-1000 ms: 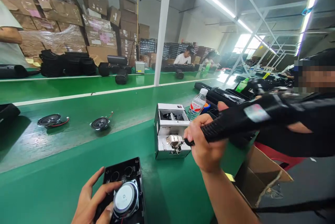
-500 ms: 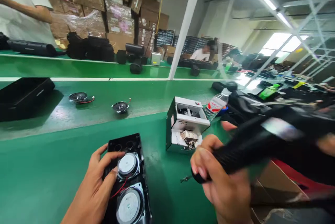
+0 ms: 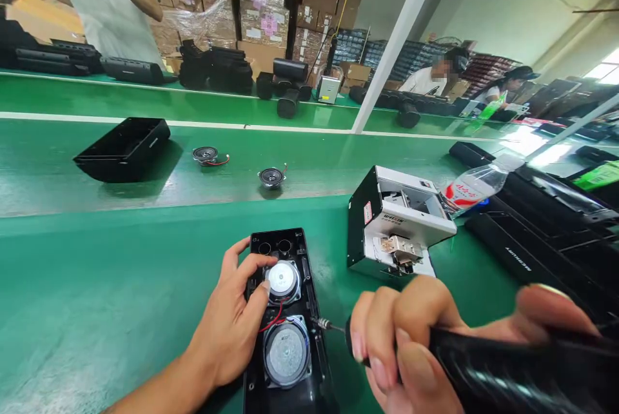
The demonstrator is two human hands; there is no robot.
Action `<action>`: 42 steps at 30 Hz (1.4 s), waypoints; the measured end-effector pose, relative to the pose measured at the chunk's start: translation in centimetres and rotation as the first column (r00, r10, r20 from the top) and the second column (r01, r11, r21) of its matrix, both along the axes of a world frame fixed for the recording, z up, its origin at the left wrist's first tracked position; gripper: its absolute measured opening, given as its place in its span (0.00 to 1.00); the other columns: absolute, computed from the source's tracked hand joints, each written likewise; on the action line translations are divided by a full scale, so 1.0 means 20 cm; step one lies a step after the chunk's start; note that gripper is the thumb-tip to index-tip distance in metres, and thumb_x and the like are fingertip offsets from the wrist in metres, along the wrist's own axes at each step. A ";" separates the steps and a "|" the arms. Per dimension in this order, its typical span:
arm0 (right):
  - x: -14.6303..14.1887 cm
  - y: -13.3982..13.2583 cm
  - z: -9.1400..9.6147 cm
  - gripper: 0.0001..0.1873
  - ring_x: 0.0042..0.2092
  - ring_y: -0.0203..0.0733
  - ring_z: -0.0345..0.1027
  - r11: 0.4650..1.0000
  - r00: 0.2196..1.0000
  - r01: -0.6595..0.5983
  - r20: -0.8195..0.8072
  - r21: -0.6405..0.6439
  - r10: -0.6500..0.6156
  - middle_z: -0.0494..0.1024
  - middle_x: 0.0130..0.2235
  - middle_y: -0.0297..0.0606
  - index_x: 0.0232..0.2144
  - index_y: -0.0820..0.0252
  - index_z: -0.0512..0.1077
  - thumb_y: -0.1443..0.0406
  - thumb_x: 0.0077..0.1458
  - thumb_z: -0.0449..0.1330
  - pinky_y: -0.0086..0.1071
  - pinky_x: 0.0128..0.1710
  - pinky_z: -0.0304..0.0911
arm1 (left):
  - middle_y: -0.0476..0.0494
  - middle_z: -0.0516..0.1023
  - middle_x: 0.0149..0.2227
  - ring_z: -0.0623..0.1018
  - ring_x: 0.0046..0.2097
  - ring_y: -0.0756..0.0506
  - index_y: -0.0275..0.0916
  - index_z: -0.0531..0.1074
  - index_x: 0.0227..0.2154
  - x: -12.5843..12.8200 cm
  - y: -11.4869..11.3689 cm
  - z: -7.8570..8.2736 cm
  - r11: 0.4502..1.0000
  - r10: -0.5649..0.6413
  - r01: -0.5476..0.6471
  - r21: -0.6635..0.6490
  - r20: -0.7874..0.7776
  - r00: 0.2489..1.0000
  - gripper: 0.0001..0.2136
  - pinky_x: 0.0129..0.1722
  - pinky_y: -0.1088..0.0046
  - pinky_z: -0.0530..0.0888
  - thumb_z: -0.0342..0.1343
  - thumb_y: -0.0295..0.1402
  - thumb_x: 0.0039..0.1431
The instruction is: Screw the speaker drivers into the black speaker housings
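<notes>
My left hand (image 3: 236,311) grips the upper part of a black speaker housing (image 3: 309,278) lying on the green bench. Its fingertips rest against the smaller round speaker driver (image 3: 282,280). Below that sits a larger driver (image 3: 287,353), with red wires (image 3: 273,318) between the two. My right hand (image 3: 411,336) is wrapped round a black electric screwdriver (image 3: 503,362), held nearly level. The screwdriver's bit (image 3: 325,324) points left and appears at the housing's right edge; whether it touches is unclear.
A white-and-black screw feeder (image 3: 401,220) stands beyond my right hand, beside a clear bottle (image 3: 476,188) and black casings (image 3: 517,253). Two loose drivers (image 3: 206,155) and an open black shell (image 3: 126,149) lie farther back. Several people are across the line.
My right hand has brought the screwdriver lower, its bit now at the housing's right edge. My left hand keeps its hold on the housing. The view has swung left.
</notes>
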State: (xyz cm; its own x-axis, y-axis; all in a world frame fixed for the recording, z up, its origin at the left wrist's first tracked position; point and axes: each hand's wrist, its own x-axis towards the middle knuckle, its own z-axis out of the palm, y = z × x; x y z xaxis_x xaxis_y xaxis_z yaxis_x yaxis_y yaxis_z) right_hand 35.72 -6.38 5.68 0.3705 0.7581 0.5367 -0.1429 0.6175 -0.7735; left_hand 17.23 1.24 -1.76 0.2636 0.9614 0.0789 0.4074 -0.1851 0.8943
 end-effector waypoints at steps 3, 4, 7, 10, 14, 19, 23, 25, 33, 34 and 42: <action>-0.03 0.07 -0.01 0.33 0.24 0.35 0.62 1.000 1.000 -0.026 -0.010 0.012 0.026 0.68 0.31 0.24 0.66 0.30 0.57 0.69 0.72 0.67 0.33 0.26 0.64 | 0.38 0.56 0.69 0.54 0.77 0.31 0.49 0.74 0.53 0.00 0.00 0.00 1.000 -0.004 0.004 0.015 -0.002 1.000 0.16 0.73 0.26 0.55 0.42 0.43 0.76; -0.03 0.09 -0.03 0.33 0.24 0.35 0.62 0.999 0.999 -0.046 -0.009 0.004 0.047 0.68 0.32 0.24 0.67 0.32 0.57 0.68 0.73 0.66 0.32 0.26 0.64 | 0.39 0.57 0.69 0.54 0.77 0.32 0.49 0.73 0.53 0.00 0.00 0.00 1.000 -0.005 0.005 0.020 -0.005 1.000 0.16 0.73 0.25 0.55 0.42 0.43 0.76; -0.02 0.13 -0.09 0.30 0.26 0.34 0.62 0.996 0.997 -0.077 -0.004 -0.042 0.077 0.68 0.33 0.25 0.68 0.34 0.58 0.66 0.74 0.64 0.32 0.28 0.64 | 0.38 0.58 0.69 0.51 0.78 0.32 0.49 0.73 0.53 0.00 0.01 0.00 1.000 -0.015 0.015 0.025 -0.019 1.000 0.16 0.72 0.26 0.57 0.41 0.43 0.77; -0.02 0.13 -0.13 0.30 0.26 0.35 0.63 0.994 0.995 -0.087 0.032 -0.061 0.089 0.68 0.33 0.26 0.67 0.37 0.58 0.67 0.73 0.64 0.32 0.29 0.66 | 0.39 0.58 0.69 0.49 0.79 0.32 0.50 0.73 0.53 0.01 0.01 0.01 1.000 -0.019 0.019 0.024 -0.026 0.999 0.15 0.71 0.28 0.62 0.41 0.42 0.77; -0.03 0.13 -0.15 0.31 0.28 0.38 0.66 0.993 0.995 -0.065 0.067 -0.098 0.071 0.68 0.32 0.26 0.67 0.38 0.57 0.66 0.71 0.65 0.32 0.28 0.66 | 0.38 0.59 0.68 0.51 0.78 0.33 0.49 0.73 0.53 0.00 0.00 0.01 0.999 -0.013 0.014 0.031 -0.019 1.000 0.15 0.70 0.31 0.66 0.42 0.41 0.77; -0.02 0.14 -0.16 0.29 0.29 0.39 0.68 0.992 0.995 -0.065 0.071 -0.107 0.073 0.68 0.33 0.28 0.66 0.38 0.60 0.67 0.71 0.64 0.33 0.29 0.68 | 0.38 0.61 0.68 0.53 0.78 0.33 0.48 0.73 0.55 -0.01 -0.01 -0.01 0.997 -0.016 0.019 0.074 -0.034 0.999 0.15 0.69 0.35 0.68 0.43 0.40 0.77; -0.01 0.13 -0.22 0.30 0.33 0.41 0.69 0.986 0.981 -0.114 0.143 -0.124 0.131 0.69 0.37 0.33 0.67 0.41 0.60 0.70 0.71 0.62 0.34 0.29 0.68 | 0.39 0.62 0.68 0.54 0.78 0.34 0.49 0.72 0.55 0.00 -0.01 -0.01 0.996 -0.012 0.016 0.091 -0.039 0.999 0.14 0.70 0.38 0.69 0.43 0.39 0.78; -0.01 0.13 -0.24 0.31 0.33 0.42 0.69 0.982 0.975 -0.134 0.158 -0.131 0.154 0.69 0.38 0.34 0.68 0.41 0.59 0.70 0.71 0.63 0.34 0.28 0.67 | 0.39 0.63 0.67 0.54 0.78 0.34 0.48 0.72 0.55 0.00 0.00 -0.01 0.996 -0.023 0.028 0.090 -0.051 0.998 0.14 0.69 0.37 0.69 0.44 0.38 0.77; 0.02 0.15 -0.21 0.09 0.36 0.44 0.70 0.967 0.928 -0.104 0.327 -0.231 0.178 0.71 0.36 0.34 0.43 0.52 0.69 0.66 0.65 0.66 0.45 0.45 0.70 | 0.42 0.60 0.68 0.50 0.79 0.37 0.51 0.71 0.54 0.00 0.01 0.02 0.997 -0.057 0.061 0.050 -0.071 0.996 0.18 0.69 0.38 0.69 0.39 0.30 0.72; 0.03 0.15 -0.21 0.09 0.37 0.45 0.69 0.965 0.911 -0.103 0.368 -0.239 0.188 0.71 0.36 0.34 0.40 0.52 0.68 0.66 0.64 0.66 0.46 0.47 0.69 | 0.42 0.60 0.69 0.49 0.79 0.37 0.51 0.71 0.54 0.00 0.01 0.02 0.997 -0.060 0.064 0.045 -0.072 0.996 0.18 0.70 0.38 0.69 0.39 0.30 0.72; -0.03 0.21 -0.20 0.14 0.32 0.38 0.63 0.986 0.960 -0.145 0.227 -0.088 0.162 0.68 0.34 0.29 0.39 0.50 0.68 0.74 0.59 0.65 0.33 0.31 0.64 | 0.43 0.59 0.71 0.49 0.79 0.35 0.52 0.72 0.57 -0.02 0.02 -0.02 0.996 -0.058 0.063 0.060 -0.074 0.996 0.18 0.72 0.37 0.65 0.40 0.33 0.74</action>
